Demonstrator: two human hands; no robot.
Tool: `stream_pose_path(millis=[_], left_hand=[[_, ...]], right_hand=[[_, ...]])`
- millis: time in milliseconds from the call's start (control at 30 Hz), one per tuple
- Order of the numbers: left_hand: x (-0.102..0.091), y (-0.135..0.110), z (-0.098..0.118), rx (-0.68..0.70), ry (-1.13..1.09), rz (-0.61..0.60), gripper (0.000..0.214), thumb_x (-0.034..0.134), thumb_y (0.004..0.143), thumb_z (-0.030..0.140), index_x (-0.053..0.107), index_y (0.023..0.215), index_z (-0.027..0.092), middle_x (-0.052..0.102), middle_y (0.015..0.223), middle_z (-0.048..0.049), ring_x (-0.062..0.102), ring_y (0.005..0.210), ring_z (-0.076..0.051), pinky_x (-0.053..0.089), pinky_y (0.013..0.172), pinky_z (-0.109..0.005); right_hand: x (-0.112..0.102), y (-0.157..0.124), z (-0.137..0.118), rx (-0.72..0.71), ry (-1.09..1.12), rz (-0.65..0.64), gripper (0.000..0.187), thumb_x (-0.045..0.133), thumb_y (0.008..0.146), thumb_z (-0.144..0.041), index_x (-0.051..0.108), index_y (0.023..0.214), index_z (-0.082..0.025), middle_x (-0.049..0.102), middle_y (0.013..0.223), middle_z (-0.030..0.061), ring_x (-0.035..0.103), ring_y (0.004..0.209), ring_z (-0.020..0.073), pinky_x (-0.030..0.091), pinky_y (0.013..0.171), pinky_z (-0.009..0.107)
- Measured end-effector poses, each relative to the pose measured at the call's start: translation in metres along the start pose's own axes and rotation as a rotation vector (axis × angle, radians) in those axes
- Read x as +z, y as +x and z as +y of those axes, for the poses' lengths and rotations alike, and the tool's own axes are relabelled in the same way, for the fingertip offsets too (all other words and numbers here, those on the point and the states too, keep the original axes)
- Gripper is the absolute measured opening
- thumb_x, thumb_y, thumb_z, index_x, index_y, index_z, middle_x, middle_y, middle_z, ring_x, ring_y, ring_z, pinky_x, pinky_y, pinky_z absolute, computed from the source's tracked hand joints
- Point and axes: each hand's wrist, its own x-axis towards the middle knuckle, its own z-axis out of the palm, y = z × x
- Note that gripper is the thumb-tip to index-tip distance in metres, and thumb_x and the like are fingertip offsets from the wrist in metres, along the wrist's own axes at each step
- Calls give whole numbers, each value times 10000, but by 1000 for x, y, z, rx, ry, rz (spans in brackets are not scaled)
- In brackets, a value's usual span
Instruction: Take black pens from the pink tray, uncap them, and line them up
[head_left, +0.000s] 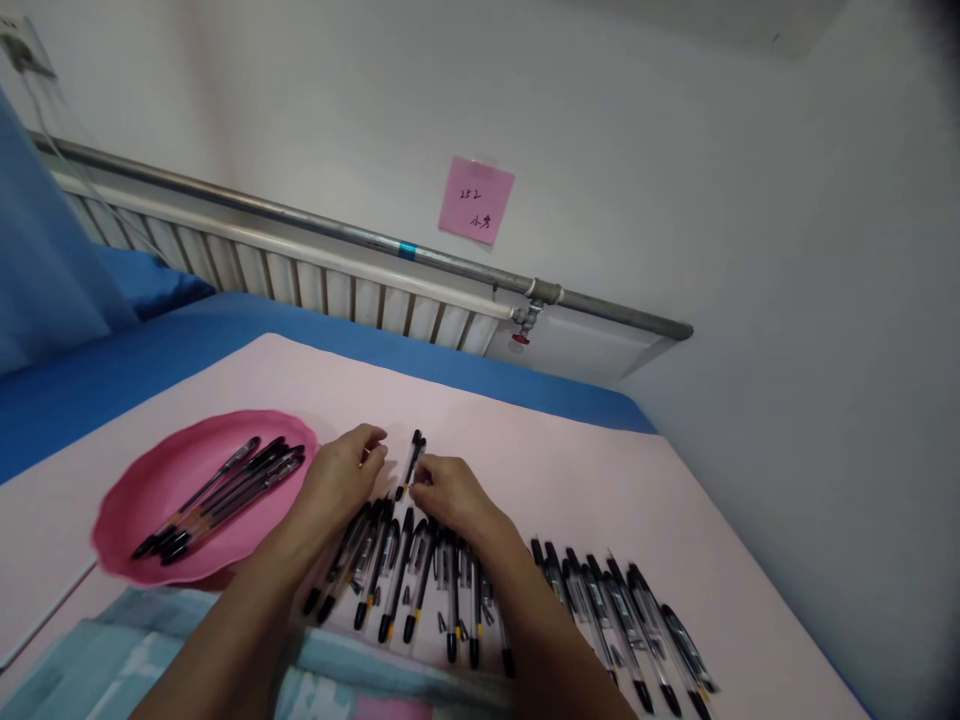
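My right hand (448,494) pinches a black pen (412,458) whose capped end points away from me over the pink cloth (600,480). My left hand (343,478) rests just left of it with fingers curled; whether it holds anything is hidden. Beneath both hands lies a row of several black-and-clear pens (409,575), side by side. More pens of the same kind (630,620) lie in a row to the right. A pink plate (150,480) at the left holds several pens (225,495).
The pink cloth covers a blue bed (225,330) with a railed headboard (337,285) against a white wall. A pink sticky note (475,200) hangs on the wall. A patterned light-blue cloth (112,660) lies at the near edge. A blue pillow (45,270) sits far left.
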Motion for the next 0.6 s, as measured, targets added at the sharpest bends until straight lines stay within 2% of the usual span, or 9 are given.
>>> stream_pose_path(millis=[200, 333, 467, 600], left_hand=[[-1, -3, 4, 18, -64, 60, 261, 480, 771, 272, 635, 959, 179, 698, 887, -86, 623, 810, -215, 444, 741, -314], [-11, -3, 3, 29, 13, 86, 282, 450, 793, 251, 631, 997, 179, 704, 912, -59, 629, 826, -184, 443, 735, -265], [-41, 0, -17, -105, 207, 220, 343, 381, 818, 256, 610, 1050, 150, 674, 1013, -121, 597, 937, -253, 417, 797, -339], [-67, 2, -48, -306, 358, 299, 332, 407, 768, 221, 647, 960, 96, 650, 973, -234, 566, 965, -375, 400, 784, -451]], right_hand=[[5, 1, -1, -17, -20, 52, 143, 462, 709, -118, 595, 718, -171, 595, 646, 5, 499, 602, 123, 287, 541, 217], [6, 4, 0, -39, 11, 70, 121, 467, 708, -114, 574, 680, -165, 588, 627, 17, 490, 581, 128, 284, 542, 223], [4, 7, 3, 4, 35, 113, 110, 465, 742, -160, 562, 692, -176, 592, 633, 12, 501, 589, 126, 292, 547, 213], [-3, 6, 3, 25, 65, 142, 123, 454, 757, -182, 570, 715, -183, 593, 633, 5, 503, 577, 124, 291, 536, 209]])
